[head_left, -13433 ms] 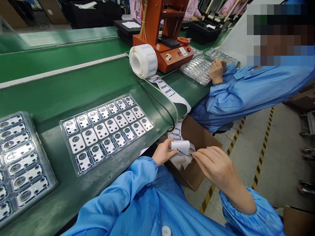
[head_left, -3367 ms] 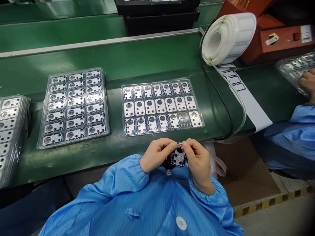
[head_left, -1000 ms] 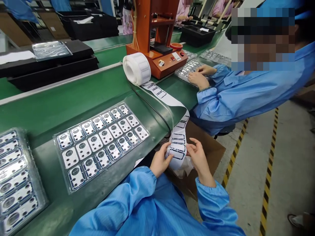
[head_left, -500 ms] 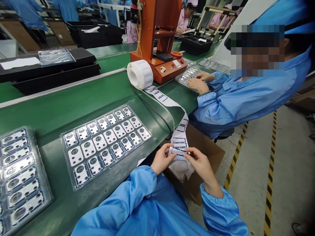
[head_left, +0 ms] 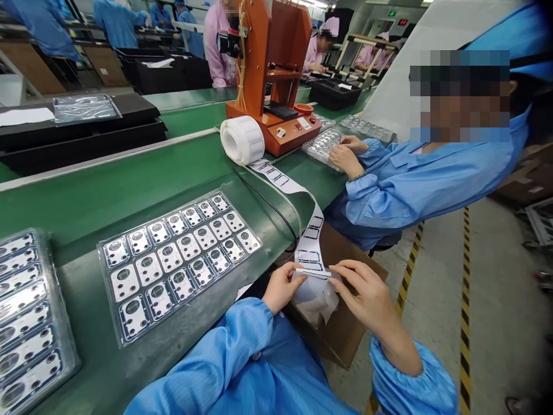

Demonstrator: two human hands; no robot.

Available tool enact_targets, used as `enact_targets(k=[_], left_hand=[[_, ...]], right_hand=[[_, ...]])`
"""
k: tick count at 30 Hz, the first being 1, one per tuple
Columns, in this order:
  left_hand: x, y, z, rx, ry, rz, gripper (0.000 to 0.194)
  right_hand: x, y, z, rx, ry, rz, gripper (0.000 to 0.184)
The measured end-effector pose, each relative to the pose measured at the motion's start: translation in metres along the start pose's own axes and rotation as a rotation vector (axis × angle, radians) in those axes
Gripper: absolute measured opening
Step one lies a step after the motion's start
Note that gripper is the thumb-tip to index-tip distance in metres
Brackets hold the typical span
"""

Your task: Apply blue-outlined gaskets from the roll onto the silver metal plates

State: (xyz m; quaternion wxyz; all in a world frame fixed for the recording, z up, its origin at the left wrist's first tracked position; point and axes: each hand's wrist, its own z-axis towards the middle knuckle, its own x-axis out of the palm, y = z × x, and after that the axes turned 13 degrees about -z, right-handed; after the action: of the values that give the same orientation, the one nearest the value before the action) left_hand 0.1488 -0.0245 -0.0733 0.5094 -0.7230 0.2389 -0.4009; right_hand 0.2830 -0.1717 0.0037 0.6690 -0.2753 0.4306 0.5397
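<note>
My left hand (head_left: 280,287) is closed, pinching the left edge of a white strip of stickers (head_left: 309,258) with dark-outlined frame shapes. At the strip's right edge are the thumb and index finger of my right hand (head_left: 372,297), closed on it, its other fingers stretched out. Between the hands the strip bends over a fold, and pale backing paper (head_left: 317,300) hangs below into a cardboard box (head_left: 341,337). The strip runs up to a white sticker roll (head_left: 242,141) on the green bench. Left of my hands lies a clear plastic tray (head_left: 254,249) with rows of silver plates.
Another plate tray (head_left: 60,323) sits at the far left of the green bench (head_left: 173,167). An orange press (head_left: 276,75) stands behind the roll. A co-worker in blue (head_left: 410,184) handles a tray at right. Black trays (head_left: 78,138) are stacked at back left.
My right hand has shifted right and slightly down, to the strip's right edge. The strip's end now folds more edge-on between my hands. The view has turned slightly.
</note>
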Motion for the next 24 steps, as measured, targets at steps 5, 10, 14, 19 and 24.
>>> enact_targets(k=[5, 10, 14, 19, 24], left_hand=[[0.003, 0.001, 0.002, 0.0, 0.006, 0.018, 0.019], [0.005, 0.001, 0.004, 0.002, 0.0, 0.059, 0.025], [0.006, 0.001, 0.004, 0.017, -0.006, 0.084, 0.029], [0.006, 0.001, 0.003, 0.04, 0.004, 0.103, 0.028], [0.006, 0.003, 0.004, 0.051, 0.026, 0.136, 0.028]], right_hand=[[-0.016, 0.012, 0.012, -0.176, 0.032, -0.305, 0.022], [-0.015, 0.014, 0.02, -0.273, 0.032, -0.399, 0.021], [-0.015, 0.013, 0.022, -0.285, 0.055, -0.409, 0.021], [-0.015, 0.013, 0.024, -0.26, 0.06, -0.392, 0.022], [-0.017, 0.013, 0.025, -0.325, 0.121, -0.447, 0.02]])
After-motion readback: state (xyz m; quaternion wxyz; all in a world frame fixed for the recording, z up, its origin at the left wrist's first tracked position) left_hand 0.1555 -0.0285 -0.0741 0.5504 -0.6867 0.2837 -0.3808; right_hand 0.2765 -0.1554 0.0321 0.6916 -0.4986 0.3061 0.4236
